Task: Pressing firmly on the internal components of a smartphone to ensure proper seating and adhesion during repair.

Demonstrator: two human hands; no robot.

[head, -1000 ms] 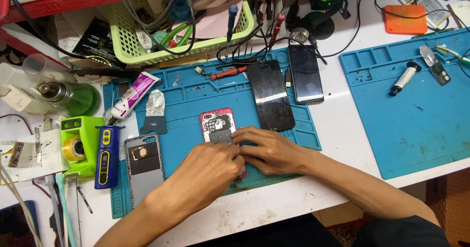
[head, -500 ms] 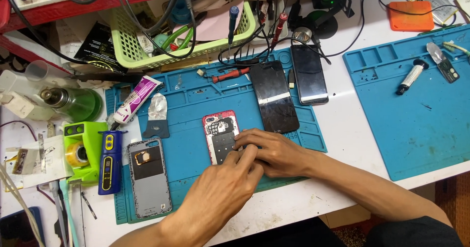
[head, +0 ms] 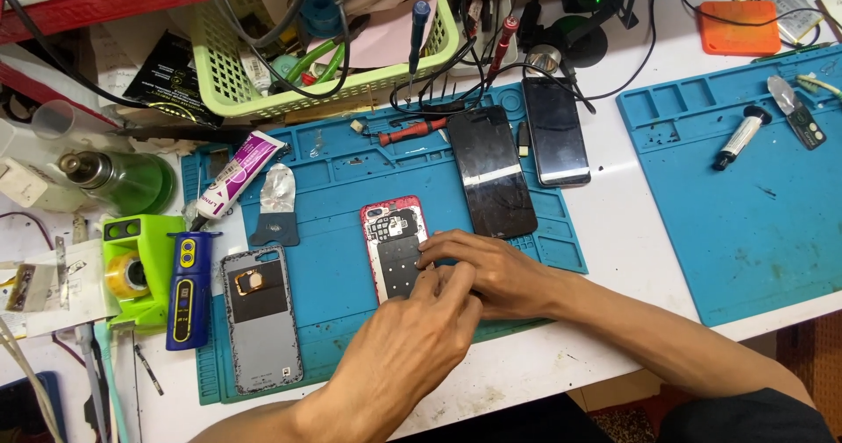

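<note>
An opened phone with a red frame (head: 392,243) lies back-up on the blue work mat (head: 333,189). My left hand (head: 412,346) reaches in from the bottom left, and its fingertips press on the phone's lower right part. From the right, my right hand (head: 493,272) lays its fingers across the phone's right edge, touching the left fingers. The phone's lower end is hidden under both hands. Whether a small tool or part sits between the fingers I cannot tell.
A grey back cover (head: 261,316) lies left of the phone, with two dark phones (head: 491,171) (head: 555,132) behind it. A glue tube (head: 235,175), blue tool (head: 184,289), green tape holder (head: 132,267), green basket (head: 333,48) and second blue mat (head: 754,197) stand around.
The camera view has shifted a little. Both hands stay on the red phone's lower part, and the left hand has slid slightly up over it.
</note>
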